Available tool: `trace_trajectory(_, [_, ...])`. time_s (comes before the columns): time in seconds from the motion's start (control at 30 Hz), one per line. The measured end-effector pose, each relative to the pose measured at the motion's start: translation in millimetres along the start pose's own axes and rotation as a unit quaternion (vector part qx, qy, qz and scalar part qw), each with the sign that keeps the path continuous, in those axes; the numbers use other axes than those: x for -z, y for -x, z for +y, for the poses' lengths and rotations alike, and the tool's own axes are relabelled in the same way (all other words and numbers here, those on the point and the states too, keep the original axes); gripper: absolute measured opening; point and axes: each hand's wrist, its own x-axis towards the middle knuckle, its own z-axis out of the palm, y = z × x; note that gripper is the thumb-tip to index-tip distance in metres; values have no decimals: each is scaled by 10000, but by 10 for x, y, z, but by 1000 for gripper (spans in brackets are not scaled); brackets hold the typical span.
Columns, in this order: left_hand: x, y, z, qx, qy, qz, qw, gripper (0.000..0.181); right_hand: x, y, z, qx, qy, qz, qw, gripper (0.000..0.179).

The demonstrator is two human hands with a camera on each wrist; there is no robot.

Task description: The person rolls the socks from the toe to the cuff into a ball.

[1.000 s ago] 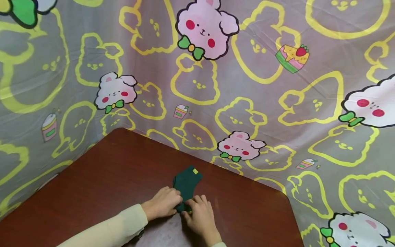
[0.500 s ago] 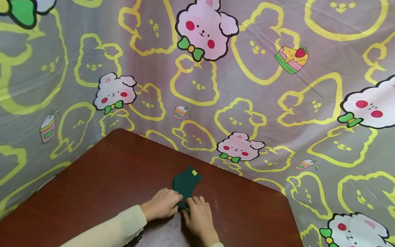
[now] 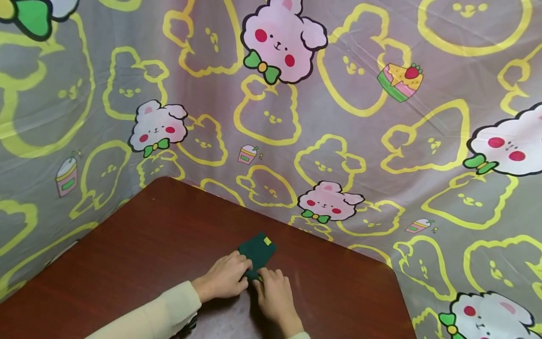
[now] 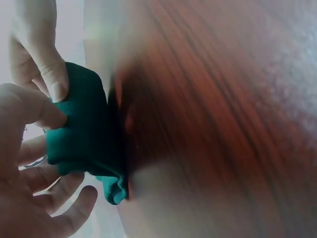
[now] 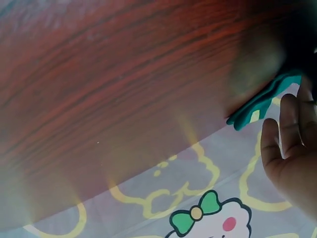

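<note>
A dark green sock [image 3: 257,252] with a small yellow patch [image 3: 267,241] near its far end lies on the brown table. Its near end is folded over. My left hand [image 3: 226,277] holds the sock's left side; in the left wrist view a thumb or finger lies on the folded cloth [image 4: 81,124] while other fingers curl below it. From the right, my right hand [image 3: 276,294] pinches the near fold, its thumb on the cloth. In the right wrist view the sock's flat far end [image 5: 257,106] shows beside the right fingers. Part of the fold is hidden under both hands.
The table [image 3: 139,235] has a glossy wood-grain top, and its far edges meet a corner. A grey curtain [image 3: 271,155] printed with cartoon rabbits hangs close behind those edges. A small dark item [image 3: 188,327] shows under the left sleeve.
The sock's near end has been folded further up, so less of its length shows and its left bulge is gone from sight. Both hands have shifted only slightly.
</note>
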Motion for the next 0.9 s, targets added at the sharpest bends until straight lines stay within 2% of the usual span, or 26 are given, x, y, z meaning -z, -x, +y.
trace_trajectory(0.13, [25,-8,-7,152,265,-24,9995,20,36,-23,2,-123,-305,125,9994,18])
trace_trajectory(0.3, [46,1,-12,513,713,-238,9959,17,29,-28,8,-406,-466,-87,9981,23])
trace_trajectory(0.4, [39,8,-12,562,778,-198,9952,15,3,-21,15,-478,-419,-103,9979,23])
trace_trajectory(0.53, [34,8,-11,626,869,-172,9941,12,-52,-17,28,-458,-301,93,9985,25])
trace_trajectory(0.73, [18,21,-41,922,1211,-464,9873,24,-129,-25,29,-633,-24,97,9979,29])
trace_trajectory(0.8, [-1,26,-52,898,1155,-395,9884,26,-145,-29,30,-719,92,97,9973,30])
trace_trajectory(0.9, [-48,38,-59,570,553,-91,9968,23,-171,-38,32,-733,326,241,9965,31])
